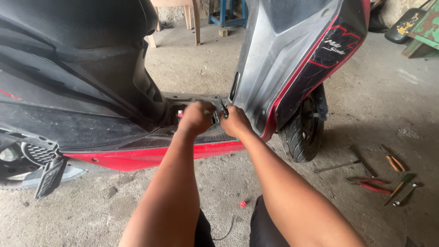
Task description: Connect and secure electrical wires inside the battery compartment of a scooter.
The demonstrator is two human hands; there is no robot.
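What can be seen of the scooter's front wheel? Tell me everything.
The front wheel is a small black rubber tyre with a chunky tread, dusty along its face. It stands upright on the concrete floor, partly hidden under the red and black front panel, with a dark mudguard over its top. Little of the rim or hub shows. Neither hand touches it; the right hand works just left of it.

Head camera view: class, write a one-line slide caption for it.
Both hands, left hand and right hand, work in the open floorboard compartment of a red scooter; tools lie nearby.
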